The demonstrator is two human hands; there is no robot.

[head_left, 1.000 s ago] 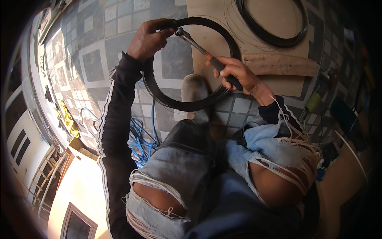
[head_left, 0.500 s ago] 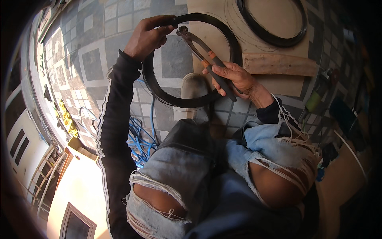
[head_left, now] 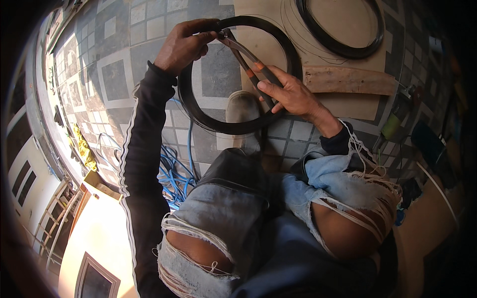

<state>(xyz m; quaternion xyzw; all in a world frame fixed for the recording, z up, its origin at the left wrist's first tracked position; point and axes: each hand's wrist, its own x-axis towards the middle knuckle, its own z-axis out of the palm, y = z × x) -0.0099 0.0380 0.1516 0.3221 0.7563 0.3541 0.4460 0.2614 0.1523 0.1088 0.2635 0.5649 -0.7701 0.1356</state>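
Observation:
A coil of dark wire point(head_left: 294, 60) is held up in front of me, over my shoe point(head_left: 242, 107). My left hand point(head_left: 185, 44) pinches the coil at its upper left, thumb and fingers closed on it. My right hand point(head_left: 293, 94) grips end-cutting pincers point(head_left: 242, 55) by their dark handles with orange bands. The pincers slant up and left across the coil's opening. Their jaws are at the coil beside my left fingertips; whether they bite on a wire is too small to tell.
A second wire coil point(head_left: 343, 47) lies on a tan sheet point(head_left: 343, 107) at the upper right, with a wooden board point(head_left: 348, 80) below it. A green power tool point(head_left: 392, 124) is farther right. Blue cable point(head_left: 176, 174) lies tangled left of my leg. Yellow cloth point(head_left: 84, 149) is at far left.
My right hand has turned and moved slightly up, and the pincers' jaws have come in closer to my left fingertips. The left hand and the coil stay almost still.

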